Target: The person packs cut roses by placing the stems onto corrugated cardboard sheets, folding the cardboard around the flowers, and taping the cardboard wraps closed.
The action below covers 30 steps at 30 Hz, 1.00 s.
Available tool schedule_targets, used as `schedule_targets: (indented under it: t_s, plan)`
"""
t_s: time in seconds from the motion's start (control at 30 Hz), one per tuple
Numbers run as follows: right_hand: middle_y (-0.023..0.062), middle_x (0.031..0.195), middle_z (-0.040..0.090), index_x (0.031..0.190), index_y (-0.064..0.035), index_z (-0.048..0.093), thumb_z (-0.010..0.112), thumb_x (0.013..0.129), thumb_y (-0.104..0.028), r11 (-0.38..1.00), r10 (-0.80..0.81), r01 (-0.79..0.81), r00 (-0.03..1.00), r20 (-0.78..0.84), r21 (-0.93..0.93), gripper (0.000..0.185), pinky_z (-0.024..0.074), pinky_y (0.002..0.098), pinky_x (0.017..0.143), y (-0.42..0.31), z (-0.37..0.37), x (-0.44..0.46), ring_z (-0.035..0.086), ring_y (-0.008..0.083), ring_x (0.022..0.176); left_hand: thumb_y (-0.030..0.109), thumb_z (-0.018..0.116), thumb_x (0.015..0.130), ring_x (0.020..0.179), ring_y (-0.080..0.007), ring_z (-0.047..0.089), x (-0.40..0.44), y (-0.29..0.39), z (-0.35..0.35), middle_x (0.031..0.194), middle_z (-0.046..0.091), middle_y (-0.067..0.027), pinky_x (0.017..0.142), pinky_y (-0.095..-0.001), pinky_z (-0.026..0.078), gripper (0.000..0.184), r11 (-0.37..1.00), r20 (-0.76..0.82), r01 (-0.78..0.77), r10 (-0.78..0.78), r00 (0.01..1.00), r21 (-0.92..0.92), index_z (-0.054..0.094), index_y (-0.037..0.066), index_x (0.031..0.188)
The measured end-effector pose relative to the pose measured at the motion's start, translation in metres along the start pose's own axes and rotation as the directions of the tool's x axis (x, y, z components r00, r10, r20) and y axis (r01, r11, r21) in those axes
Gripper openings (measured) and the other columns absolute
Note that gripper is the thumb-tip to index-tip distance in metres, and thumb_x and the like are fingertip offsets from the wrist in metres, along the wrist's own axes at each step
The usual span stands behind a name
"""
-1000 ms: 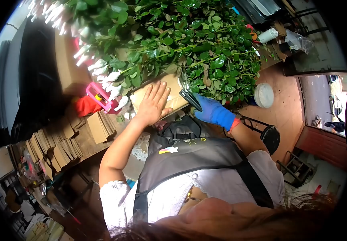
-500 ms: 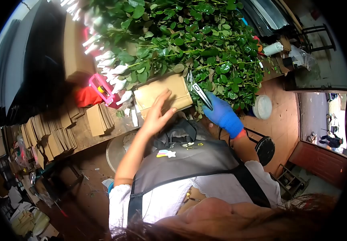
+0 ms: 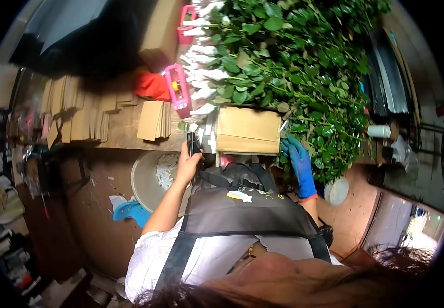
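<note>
Bare L hand (image 3: 186, 167) gripping slim blk stapler (image 3: 193, 143); blue-gloved R hand (image 3: 299, 163) part-open, hold unclear, nr brown rect. cardboard wrap (image 3: 247, 129), worktop (image 3: 127, 137) front edge.

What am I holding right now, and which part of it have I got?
Your left hand grips a black stapler-like tool by its near end. Whether your right hand, by the green leaves, holds anything can't be told.
</note>
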State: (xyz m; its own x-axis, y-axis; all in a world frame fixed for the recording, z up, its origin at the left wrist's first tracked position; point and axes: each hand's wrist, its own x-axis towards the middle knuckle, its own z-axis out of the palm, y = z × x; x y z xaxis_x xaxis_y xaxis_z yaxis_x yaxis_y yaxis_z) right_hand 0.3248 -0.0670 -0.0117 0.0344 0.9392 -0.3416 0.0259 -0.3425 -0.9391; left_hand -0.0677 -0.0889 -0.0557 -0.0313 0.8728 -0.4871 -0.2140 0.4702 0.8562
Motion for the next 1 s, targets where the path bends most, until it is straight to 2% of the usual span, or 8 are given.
schedule_targets:
  t_s: [0.1, 0.2, 0.3, 0.47, 0.53, 0.63, 0.73, 1.0]
  plan:
    - [0.0157, 0.135, 0.062, 0.139, 0.002, 0.054, 0.062, 0.098, -0.018, 0.898, -0.163, 0.151, 0.987, 0.006, -0.414, 0.046, 0.0491, 0.0309, 0.099, -0.019, 0.02, -0.008, 0.064, 0.0226, 0.114, 0.014, 0.06, 0.085, 0.128, -0.0459, 0.046, 0.043, -0.038, -0.022, 0.134, 0.047, -0.0304, 0.111, -0.0467, 0.036, 0.071, 0.745, -0.169, -0.047, 0.212, 0.963, 0.665, 0.03, -0.007, 0.146]
    - [0.0161, 0.131, 0.064, 0.138, -0.0014, 0.057, 0.065, 0.095, -0.021, 0.779, -0.155, 0.149, 0.987, 0.044, -0.609, 0.048, 0.0501, 0.0328, 0.097, -0.042, 0.04, -0.01, 0.065, 0.0225, 0.111, 0.02, 0.07, 0.082, 0.125, -0.0456, 0.043, 0.062, -0.027, -0.005, 0.137, 0.042, -0.0271, 0.105, -0.0547, 0.038, 0.081, 0.392, -0.22, 0.057, 0.386, 0.896, 0.918, 0.03, 0.005, 0.152]
    - [0.0169, 0.129, 0.065, 0.137, -0.0038, 0.058, 0.066, 0.094, -0.024, 0.746, -0.175, 0.166, 0.983, 0.05, -0.645, 0.048, 0.0497, 0.035, 0.098, -0.042, 0.041, -0.008, 0.065, 0.0257, 0.113, 0.02, 0.074, 0.082, 0.127, -0.0456, 0.041, 0.086, -0.038, 0.0, 0.139, 0.041, -0.0263, 0.106, -0.056, 0.035, 0.084, 0.238, -0.118, 0.021, 0.4, 0.909, 0.971, 0.031, 0.006, 0.152]
    - [0.018, 0.131, 0.065, 0.136, -0.0047, 0.059, 0.067, 0.093, -0.023, 0.697, -0.213, 0.182, 0.976, 0.042, -0.694, 0.047, 0.0496, 0.0377, 0.1, -0.044, 0.041, -0.018, 0.064, 0.0308, 0.117, 0.022, 0.074, 0.084, 0.119, -0.0399, 0.049, 0.094, -0.029, -0.016, 0.127, 0.05, -0.0234, 0.102, -0.0484, 0.04, 0.06, 0.404, -0.165, -0.199, 0.705, 0.689, 0.893, 0.051, 0.0, 0.135]
    - [0.018, 0.131, 0.065, 0.136, -0.0053, 0.06, 0.067, 0.093, -0.022, 0.68, -0.234, 0.178, 0.972, 0.019, -0.711, 0.046, 0.0496, 0.0384, 0.101, -0.047, 0.044, -0.024, 0.064, 0.0316, 0.119, 0.021, 0.071, 0.09, 0.108, -0.0385, 0.057, 0.099, 0.011, -0.022, 0.117, 0.053, -0.0225, 0.092, -0.0466, 0.048, 0.049, 0.679, -0.305, -0.23, 0.572, 0.762, 0.697, 0.054, 0.002, 0.132]
    - [0.017, 0.13, 0.066, 0.134, -0.006, 0.062, 0.067, 0.093, -0.02, 0.665, -0.315, 0.26, 0.948, 0.053, -0.7, 0.044, 0.0496, 0.0384, 0.101, -0.062, 0.056, -0.028, 0.064, 0.0307, 0.118, 0.032, 0.063, 0.096, 0.095, -0.0443, 0.063, 0.13, 0.048, -0.034, 0.103, 0.062, -0.024, 0.083, -0.0491, 0.051, 0.033, 0.544, -0.275, -0.192, 0.66, 0.7, 0.817, 0.068, 0.004, 0.112]
    - [0.0164, 0.127, 0.067, 0.133, -0.0064, 0.063, 0.067, 0.093, -0.018, 0.681, -0.324, 0.287, 0.943, 0.073, -0.674, 0.042, 0.0499, 0.0386, 0.1, -0.082, 0.071, -0.03, 0.065, 0.0303, 0.117, 0.04, 0.059, 0.096, 0.091, -0.0442, 0.066, 0.167, 0.069, -0.046, 0.091, 0.068, -0.0246, 0.08, -0.0497, 0.051, 0.04, 0.56, -0.268, 0.015, 0.372, 0.889, 0.829, 0.071, 0.002, 0.097]
    - [0.0176, 0.126, 0.067, 0.131, -0.0069, 0.064, 0.067, 0.091, -0.016, 0.642, -0.366, 0.31, 0.927, 0.075, -0.701, 0.041, 0.0512, 0.0403, 0.098, -0.081, 0.064, -0.042, 0.065, 0.0336, 0.114, 0.036, 0.05, 0.101, 0.086, -0.0468, 0.065, 0.151, 0.055, -0.051, 0.09, 0.068, -0.028, 0.077, -0.051, 0.05, 0.042, 0.705, -0.11, -0.224, 0.394, 0.912, 0.673, 0.066, -0.002, 0.093]
